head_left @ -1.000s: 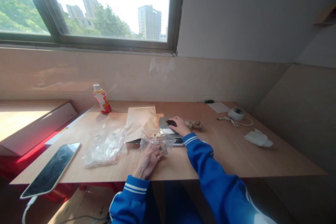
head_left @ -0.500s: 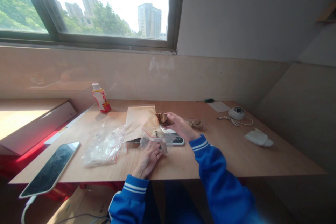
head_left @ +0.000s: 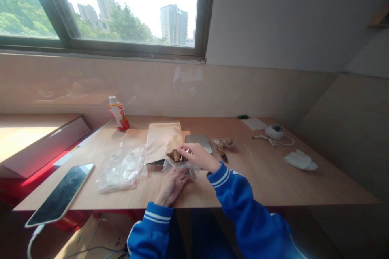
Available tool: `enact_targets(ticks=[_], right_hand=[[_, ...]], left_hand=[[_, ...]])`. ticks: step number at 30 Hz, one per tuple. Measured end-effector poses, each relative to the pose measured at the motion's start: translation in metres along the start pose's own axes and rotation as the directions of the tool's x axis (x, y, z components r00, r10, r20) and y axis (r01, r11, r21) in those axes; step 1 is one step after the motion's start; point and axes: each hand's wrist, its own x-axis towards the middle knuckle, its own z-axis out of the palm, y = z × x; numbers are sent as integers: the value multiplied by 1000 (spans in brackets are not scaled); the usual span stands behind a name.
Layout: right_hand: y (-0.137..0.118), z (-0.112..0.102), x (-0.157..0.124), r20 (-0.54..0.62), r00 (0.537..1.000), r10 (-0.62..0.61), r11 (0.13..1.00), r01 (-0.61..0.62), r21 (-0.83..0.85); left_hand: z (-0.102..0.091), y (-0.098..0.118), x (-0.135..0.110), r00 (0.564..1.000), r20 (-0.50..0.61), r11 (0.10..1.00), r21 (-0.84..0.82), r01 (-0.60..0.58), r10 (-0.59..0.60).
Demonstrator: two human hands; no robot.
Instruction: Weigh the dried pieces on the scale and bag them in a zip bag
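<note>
My left hand grips a clear zip-lock bag low over the front of the table, its mouth facing up. My right hand pinches a brown, wrinkled dried piece at the mouth of that bag. Whether the piece is partly inside the bag I cannot tell. Something greyish shows through the plastic near my left fingers. Behind my right hand lies a kitchen scale with a silver plate. To its right are a clear bag of dried pieces and a loose dark piece.
A brown paper pouch lies left of the scale, with clear zip-lock bags beside it. Further left are a phone on a cable and a drink bottle. At right sit a white camera and a crumpled tissue.
My right hand has moved left and toward me, bringing the brown dried piece from over the scale to the bag's mouth. The scale plate and a loose dark piece now show.
</note>
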Motion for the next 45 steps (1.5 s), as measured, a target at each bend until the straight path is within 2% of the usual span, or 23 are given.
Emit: enact_targets(ticks=[4,7,11,13,18,20,22,24,25,28,30,35,38,42,45], right_hand=[[2,8,-2,46,999,-10,991,16,-129],[5,13,-3,90,996,-6,987,20,-159],[4,16,-5,88,996,3,980,14,-198],[0,15,-6,57,998,11,972,3,-235],[-8,10,-6,-119,991,56,941,-92,-325],[-8,8,-7,-114,993,28,931,-68,-359],[-6,7,-9,-40,999,-19,934,4,-358],[-4,4,-12,18,999,-48,957,51,-286],[-3,3,-15,11,999,-49,972,51,-230],[-2,-1,-25,-134,991,-11,995,-3,-100],[-1,-2,-33,-222,975,-5,997,-13,-77],[6,-3,-47,-326,945,-32,999,18,-46],[16,3,-56,-331,940,85,996,-67,65],[29,13,-67,-217,946,242,926,-158,343],[35,12,-75,-266,917,298,891,-167,421]], left_hand=[[2,1,-1,1000,-22,1000,-19,3,-4],[4,2,-2,998,-57,998,-58,22,-25],[2,1,-2,999,-53,997,-83,9,-14],[2,1,-2,1000,-27,998,-62,-9,8],[4,5,-6,993,99,998,-27,-64,67],[5,7,-8,987,151,997,-55,-52,60],[4,9,-8,982,186,995,-93,-23,40],[2,10,-7,981,191,991,-131,1,24],[2,10,-7,982,185,989,-145,7,20],[2,10,-7,984,177,987,-160,11,18],[3,9,-8,983,181,988,-154,-10,38],[6,10,-10,974,215,990,-130,-48,76],[6,12,-11,975,203,990,-119,-73,96],[7,12,-12,966,237,992,-92,-86,106],[7,9,-13,958,274,996,-44,-81,90]])
